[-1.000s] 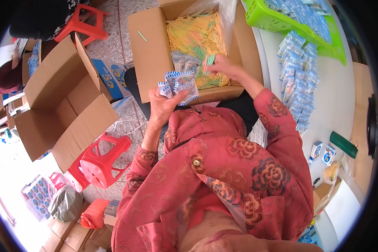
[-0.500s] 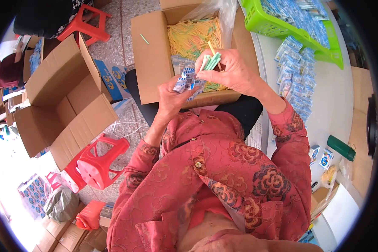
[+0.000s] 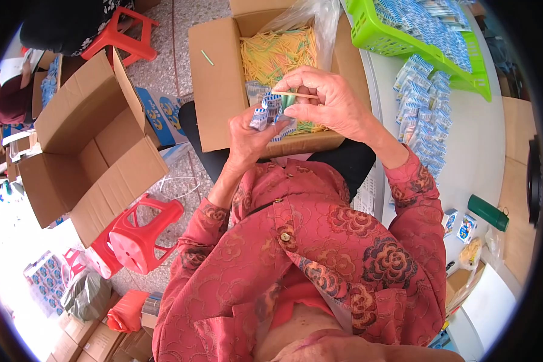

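My left hand [image 3: 246, 142] is closed around small blue-and-white striped packets [image 3: 272, 104], held over the near side of an open cardboard box [image 3: 217, 90]. Just right of it, my right hand [image 3: 335, 102] pinches a few short green sticks [image 3: 287, 100], their lower ends at the packets; whether they are inside one I cannot tell. An orange stick [image 3: 300, 94] lies crosswise under its fingers. Inside the box is a heap of loose yellow, orange and green sticks [image 3: 277, 54], with more packets partly hidden behind my left hand.
To the right, a white table [image 3: 476, 139] bears a pile of striped packets [image 3: 425, 108], a green basket [image 3: 398, 42] full of them and a dark green bottle [image 3: 487, 212]. An open carton [image 3: 90, 157] and red stools [image 3: 141, 235] stand left. Another person sits at the far left.
My right hand has turned and brought the green sticks down to the packets. The orange stick, upright before, now lies nearly level. My left hand has barely moved.
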`<state>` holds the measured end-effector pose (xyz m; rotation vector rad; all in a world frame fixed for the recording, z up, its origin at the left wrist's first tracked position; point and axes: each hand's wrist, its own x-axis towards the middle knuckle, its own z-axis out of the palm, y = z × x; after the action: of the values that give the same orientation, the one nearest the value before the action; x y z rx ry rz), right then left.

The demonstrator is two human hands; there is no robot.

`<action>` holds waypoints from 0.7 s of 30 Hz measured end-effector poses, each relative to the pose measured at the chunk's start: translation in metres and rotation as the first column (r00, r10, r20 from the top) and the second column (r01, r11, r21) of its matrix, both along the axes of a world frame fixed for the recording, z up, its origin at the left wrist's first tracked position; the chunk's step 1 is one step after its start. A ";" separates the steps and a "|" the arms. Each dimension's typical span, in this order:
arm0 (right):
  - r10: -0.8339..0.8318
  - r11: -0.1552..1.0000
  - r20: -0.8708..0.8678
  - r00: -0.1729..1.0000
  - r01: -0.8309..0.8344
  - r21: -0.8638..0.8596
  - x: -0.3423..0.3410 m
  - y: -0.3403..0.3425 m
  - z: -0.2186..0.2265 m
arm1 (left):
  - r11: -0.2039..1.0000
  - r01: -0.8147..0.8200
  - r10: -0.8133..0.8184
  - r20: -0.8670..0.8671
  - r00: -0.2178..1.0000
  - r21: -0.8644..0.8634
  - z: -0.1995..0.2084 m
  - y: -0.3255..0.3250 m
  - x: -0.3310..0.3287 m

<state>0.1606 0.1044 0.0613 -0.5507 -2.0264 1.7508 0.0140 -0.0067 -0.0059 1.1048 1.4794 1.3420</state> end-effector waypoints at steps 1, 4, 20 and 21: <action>-0.001 1.000 0.000 1.000 0.001 -0.001 0.000 0.001 -0.005 | 1.000 -0.003 0.002 0.019 1.000 0.009 0.003 0.001 0.001; -0.008 0.996 -0.133 0.991 -0.004 -0.087 -0.001 0.001 -0.012 | 1.000 -0.005 0.004 0.068 0.998 0.027 0.002 0.002 0.001; -0.114 0.917 0.021 0.993 0.097 0.388 0.007 0.010 0.048 | 0.995 0.025 -0.015 -0.110 0.994 0.094 -0.006 0.002 -0.005; -0.053 0.851 0.047 0.997 0.020 0.525 0.004 0.009 0.048 | 0.995 0.026 -0.016 -0.111 0.994 0.095 -0.006 0.002 -0.005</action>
<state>0.1646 0.1135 0.1098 -0.4576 -2.3860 1.0832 0.0094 -0.0048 -0.0114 1.2707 1.4903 1.3693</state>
